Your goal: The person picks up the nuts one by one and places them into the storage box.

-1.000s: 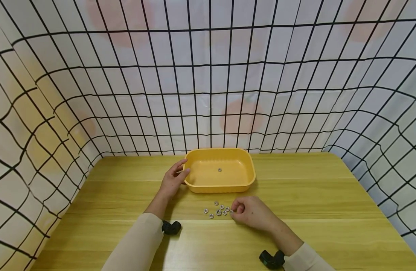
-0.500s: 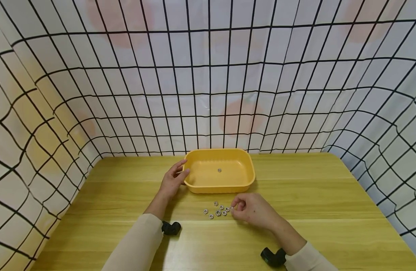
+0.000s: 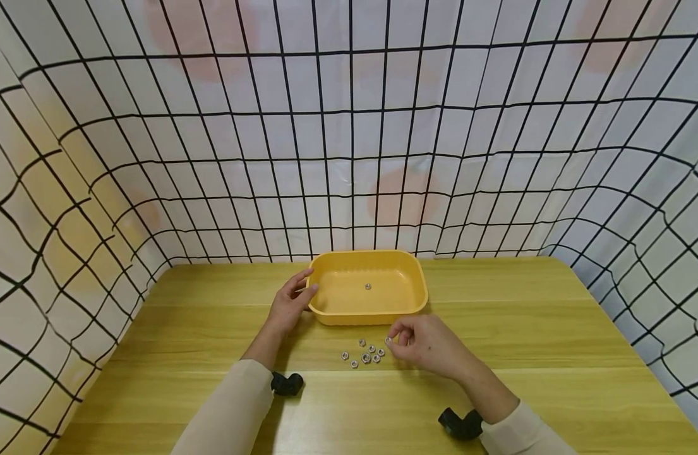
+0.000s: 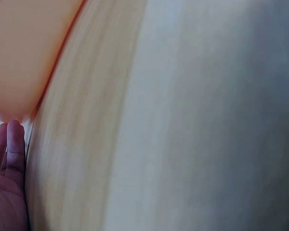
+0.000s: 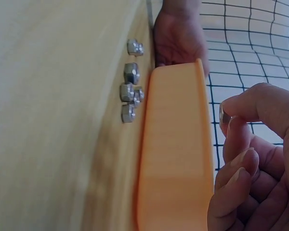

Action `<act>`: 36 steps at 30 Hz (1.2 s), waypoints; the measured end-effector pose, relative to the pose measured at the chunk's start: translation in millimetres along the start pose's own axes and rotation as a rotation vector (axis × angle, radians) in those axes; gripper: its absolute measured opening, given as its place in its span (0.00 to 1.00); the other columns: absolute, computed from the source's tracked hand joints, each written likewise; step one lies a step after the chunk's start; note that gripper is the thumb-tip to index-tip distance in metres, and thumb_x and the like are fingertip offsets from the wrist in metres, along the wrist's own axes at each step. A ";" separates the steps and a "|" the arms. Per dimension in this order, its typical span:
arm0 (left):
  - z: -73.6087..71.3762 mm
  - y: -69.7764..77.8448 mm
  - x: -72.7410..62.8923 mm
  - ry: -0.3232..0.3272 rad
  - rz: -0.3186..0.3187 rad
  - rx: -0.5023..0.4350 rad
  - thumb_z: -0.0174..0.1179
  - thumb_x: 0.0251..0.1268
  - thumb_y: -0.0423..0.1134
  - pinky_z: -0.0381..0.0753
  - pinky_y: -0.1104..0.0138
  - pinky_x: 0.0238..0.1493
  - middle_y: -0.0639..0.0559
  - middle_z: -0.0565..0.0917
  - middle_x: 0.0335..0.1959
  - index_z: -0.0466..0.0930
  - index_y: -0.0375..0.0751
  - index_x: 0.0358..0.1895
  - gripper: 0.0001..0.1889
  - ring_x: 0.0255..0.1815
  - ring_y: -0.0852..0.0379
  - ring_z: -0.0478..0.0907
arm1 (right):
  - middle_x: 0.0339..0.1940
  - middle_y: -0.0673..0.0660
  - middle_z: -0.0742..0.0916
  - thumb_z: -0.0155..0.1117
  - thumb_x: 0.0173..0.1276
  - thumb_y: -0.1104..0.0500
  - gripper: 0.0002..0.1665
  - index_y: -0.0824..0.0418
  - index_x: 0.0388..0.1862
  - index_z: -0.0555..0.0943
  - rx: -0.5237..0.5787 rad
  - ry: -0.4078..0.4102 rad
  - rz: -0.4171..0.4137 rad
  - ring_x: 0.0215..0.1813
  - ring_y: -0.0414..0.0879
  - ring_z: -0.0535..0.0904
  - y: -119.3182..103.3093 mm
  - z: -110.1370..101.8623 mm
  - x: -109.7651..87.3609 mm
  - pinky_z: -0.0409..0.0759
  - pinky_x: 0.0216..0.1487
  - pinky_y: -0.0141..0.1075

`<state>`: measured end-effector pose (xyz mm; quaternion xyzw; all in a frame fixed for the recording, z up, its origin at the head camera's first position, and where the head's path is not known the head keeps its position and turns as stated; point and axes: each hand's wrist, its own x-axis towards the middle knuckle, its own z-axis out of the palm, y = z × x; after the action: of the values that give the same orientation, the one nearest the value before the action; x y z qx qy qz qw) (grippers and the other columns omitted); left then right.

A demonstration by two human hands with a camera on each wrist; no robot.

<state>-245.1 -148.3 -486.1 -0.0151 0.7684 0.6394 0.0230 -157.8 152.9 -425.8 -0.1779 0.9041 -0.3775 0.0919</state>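
Head view: the right hand (image 3: 427,346) has shifted up and away from the spread of nuts over the last second, bringing one pinched nut (image 3: 388,341) closer to the yellow tray (image 3: 368,318)
Right hand: grasping that nut between thumb and index fingertips, the other fingers curled in beneath; in the right wrist view the nut shows against the grid-lined cloth (image 5: 241,48), apart from the tabletop
Pinched nut: off the wooden table (image 3: 212,341) and outside the tray, just in front of the tray's near wall toward its right end
Loose nuts (image 3: 366,357): seven on the table in front of the tray, some close together near the middle, others spaced out, one of them looking larger; this group matches the earlier pictures
Tray nut (image 3: 368,286): a single one on the tray floor near the middle, as it was a second ago
Left hand (image 3: 286,309): relaxed rather than clenched, fingers and thumb touching the tray's left end at the rim; it has stayed there
Meaning: the held nut is now separate from the others, with the count inside the tray unchanged at one; the left hand seems to be steadying the tray
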 end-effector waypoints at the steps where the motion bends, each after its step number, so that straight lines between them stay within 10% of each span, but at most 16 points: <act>1: 0.0 0.1 -0.4 -0.001 0.001 0.002 0.62 0.74 0.49 0.83 0.70 0.44 0.37 0.70 0.72 0.72 0.55 0.73 0.27 0.68 0.41 0.74 | 0.25 0.45 0.82 0.73 0.64 0.58 0.04 0.50 0.33 0.85 -0.006 0.001 0.002 0.27 0.38 0.75 -1.0 -0.9 0.3 0.75 0.27 0.29; 36: 0.0 0.6 0.3 0.000 0.011 -0.007 0.63 0.73 0.49 0.84 0.67 0.47 0.37 0.70 0.72 0.73 0.54 0.73 0.27 0.68 0.40 0.74 | 0.25 0.48 0.82 0.72 0.65 0.54 0.05 0.53 0.36 0.84 -0.130 0.076 -0.008 0.24 0.42 0.73 -8.2 -32.1 49.4 0.72 0.28 0.32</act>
<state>-245.4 -148.2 -485.5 -0.0113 0.7661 0.6423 0.0194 -210.9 149.1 -399.2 -0.1727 0.9287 -0.3251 0.0442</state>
